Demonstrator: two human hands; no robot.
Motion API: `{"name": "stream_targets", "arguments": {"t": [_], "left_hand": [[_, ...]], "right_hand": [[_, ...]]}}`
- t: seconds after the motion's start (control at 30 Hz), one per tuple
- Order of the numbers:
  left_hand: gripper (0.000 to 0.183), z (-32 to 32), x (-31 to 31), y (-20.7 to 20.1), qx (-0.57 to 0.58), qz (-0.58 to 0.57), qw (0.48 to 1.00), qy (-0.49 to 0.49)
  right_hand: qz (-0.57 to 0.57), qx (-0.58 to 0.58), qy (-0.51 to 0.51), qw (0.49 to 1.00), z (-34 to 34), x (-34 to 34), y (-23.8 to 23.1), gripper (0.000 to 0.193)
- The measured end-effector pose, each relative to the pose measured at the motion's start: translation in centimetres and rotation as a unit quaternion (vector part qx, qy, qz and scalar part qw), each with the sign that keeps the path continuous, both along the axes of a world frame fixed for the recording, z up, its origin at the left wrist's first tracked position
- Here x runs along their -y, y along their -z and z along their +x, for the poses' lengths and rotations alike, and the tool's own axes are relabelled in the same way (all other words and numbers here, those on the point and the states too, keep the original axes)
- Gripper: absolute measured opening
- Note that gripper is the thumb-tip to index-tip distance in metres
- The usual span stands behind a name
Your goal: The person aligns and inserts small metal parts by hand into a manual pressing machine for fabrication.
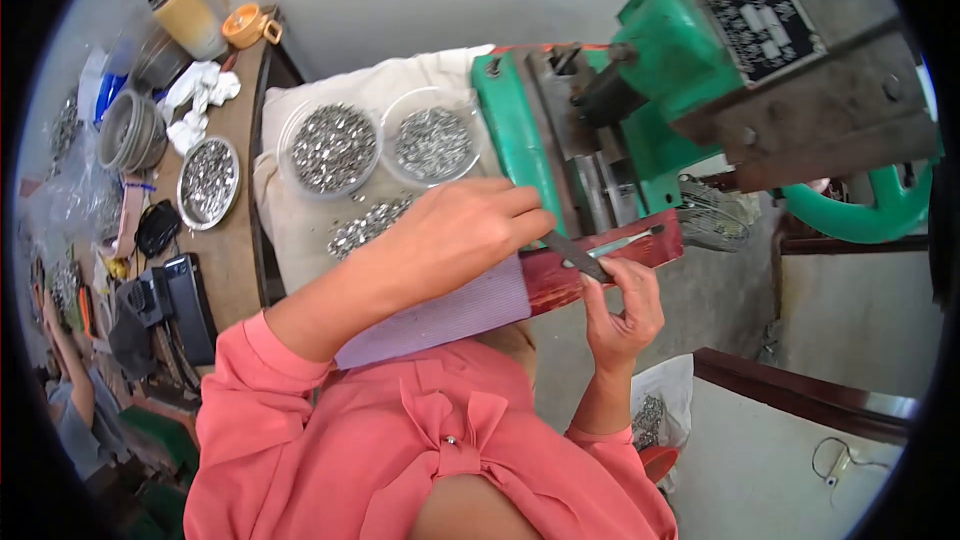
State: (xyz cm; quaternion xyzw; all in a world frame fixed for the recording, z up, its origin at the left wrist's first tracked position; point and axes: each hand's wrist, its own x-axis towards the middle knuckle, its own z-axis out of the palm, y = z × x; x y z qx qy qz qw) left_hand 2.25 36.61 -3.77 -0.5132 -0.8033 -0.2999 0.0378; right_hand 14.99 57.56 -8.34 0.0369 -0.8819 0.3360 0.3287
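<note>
A dark, narrow flat strip (577, 257), seemingly metal, slants between my two hands in front of the green machine. My left hand (478, 225) is closed, its fingertips at the strip's upper left end. The thumb and fingers of my right hand (625, 312) pinch the lower right end. Under the strip lies a red, worn board (550, 285), and a thin pale tool (630, 241) rests on it beside the strip. A loose heap of small shiny metal pieces (368, 227) lies on the cloth near my left wrist.
The green machine (515, 120) stands ahead, with its green handwheel (870, 205) at right. Two clear tubs of metal pieces (333, 150) (434, 144) sit on pale cloth. A wooden table (225, 260) at left bears a bowl (208, 183), cups and a phone. Another person's arm (75, 360) shows far left.
</note>
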Motion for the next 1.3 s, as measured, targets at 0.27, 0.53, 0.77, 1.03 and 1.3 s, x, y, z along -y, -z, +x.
{"name": "stream_targets", "arguments": {"t": [0.27, 0.53, 0.77, 1.03, 1.3], "left_hand": [[0.006, -4.7, -8.0, -0.1, -0.189, -0.044, 0.974, 0.119], [0.007, -4.8, -10.6, 1.1, -0.227, -0.073, 0.956, 0.169], [0.012, -3.4, -12.2, 0.4, -0.223, -0.143, 0.947, 0.182], [0.015, -2.9, -9.0, 3.6, -0.220, -0.010, 0.966, 0.136], [0.016, -3.6, -7.9, 5.1, -0.259, -0.013, 0.964, 0.063]], "right_hand": [[-0.014, -0.045, 0.103, 0.994, -0.4, -2.1, 1.0, 0.027], [-0.088, 0.007, 0.140, 0.986, 0.9, -1.9, 2.5, 0.025], [-0.061, 0.052, 0.186, 0.979, 2.2, -2.3, 3.5, 0.023], [-0.094, 0.037, 0.185, 0.977, 1.4, -1.9, 4.1, 0.023], [-0.139, 0.041, 0.179, 0.973, -1.3, -1.2, 4.9, 0.022]]}}
